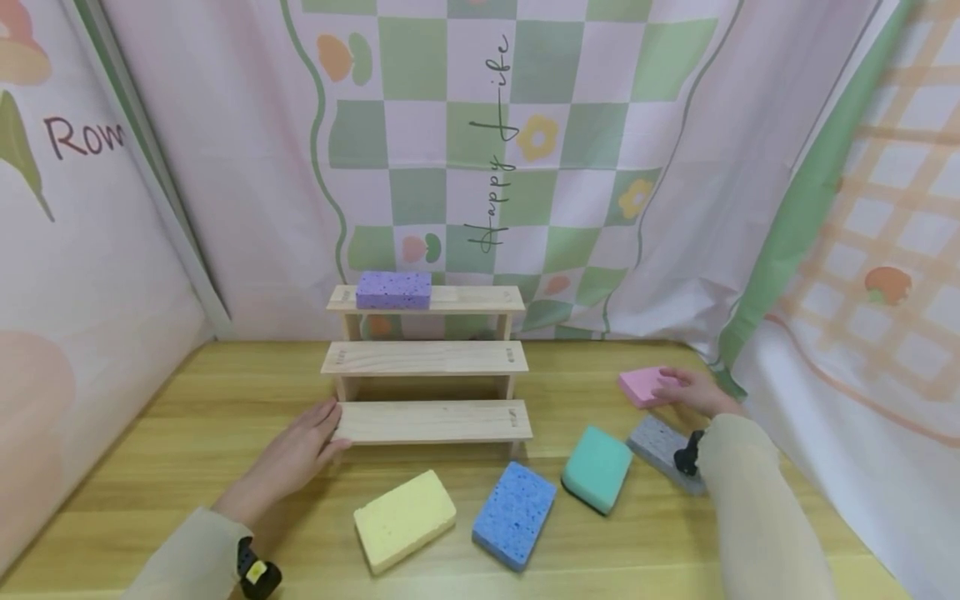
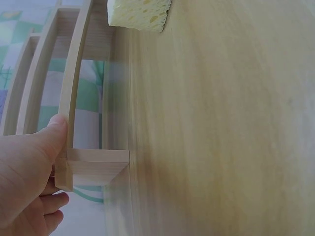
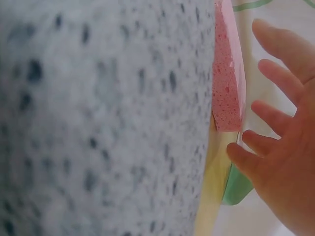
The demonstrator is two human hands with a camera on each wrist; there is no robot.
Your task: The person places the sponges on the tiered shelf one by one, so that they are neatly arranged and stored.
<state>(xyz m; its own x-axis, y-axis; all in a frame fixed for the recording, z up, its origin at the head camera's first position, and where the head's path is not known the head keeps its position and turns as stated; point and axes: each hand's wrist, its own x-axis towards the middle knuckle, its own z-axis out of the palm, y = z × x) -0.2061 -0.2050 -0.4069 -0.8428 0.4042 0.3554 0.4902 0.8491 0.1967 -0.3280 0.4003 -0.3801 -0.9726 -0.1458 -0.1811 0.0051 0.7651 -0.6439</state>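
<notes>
My left hand (image 1: pixel 296 450) holds the left end of the lowest board of a three-tier wooden shelf (image 1: pixel 433 423). In the left wrist view its thumb (image 2: pixel 58 123) lies on the board's edge and its fingers curl behind the end. My right hand (image 1: pixel 693 392) hovers at a pink sponge (image 1: pixel 639 387), its fingertips over the sponge's right side. The right wrist view shows those fingers (image 3: pixel 275 118) spread and apart from the pink sponge (image 3: pixel 229 73). A grey speckled sponge (image 1: pixel 660 446) lies below that wrist and fills much of the right wrist view.
On the shelf's top board sits a purple sponge (image 1: pixel 393 290). Along the front of the wooden table (image 1: pixel 247 383) lie a yellow sponge (image 1: pixel 405 518), a blue sponge (image 1: pixel 514 515) and a teal sponge (image 1: pixel 597 468). Printed curtains (image 1: pixel 585 167) hang behind and at both sides.
</notes>
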